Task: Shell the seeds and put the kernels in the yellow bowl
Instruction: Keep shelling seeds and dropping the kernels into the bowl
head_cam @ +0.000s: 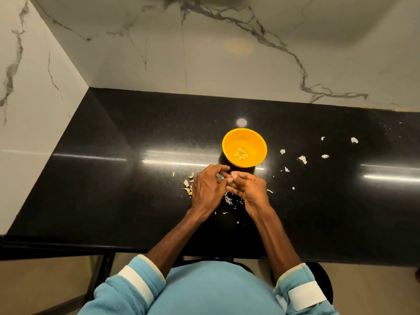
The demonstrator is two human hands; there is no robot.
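Nearest the camera, the light-blue fleece sleeves with white cuffs [136, 280] frame two bare forearms that reach over the edge of the black speckled stone countertop [136, 196]. The left hand [208, 189] and the right hand [250, 189] meet fingertip to fingertip just short of the bowl. Both have their fingers curled inward as if working something small between them. Whatever is there is hidden by the fingers, so I cannot tell whether either hand actually grips a seed. Under and between the wrists lies a litter of thin whitish shell flakes [228, 200], and just left of the left hand sit a few curved tan pieces [187, 184] that may be unshelled seeds or emptied halves; they are too small to tell apart. Just beyond the fingertips stands the round yellow plastic bowl [243, 138], upright, with a small cluster of pale kernels [241, 153] at its bottom and most of its floor bare. To the right of the bowl, larger white shell scraps [302, 159] are strewn well apart across the counter. Behind everything rises the white grey-veined marble wall [227, 64]. Judging from the debris and the few kernels, several seeds are done and shelling is under way, and no clear stock of whole seeds shows how many remain.
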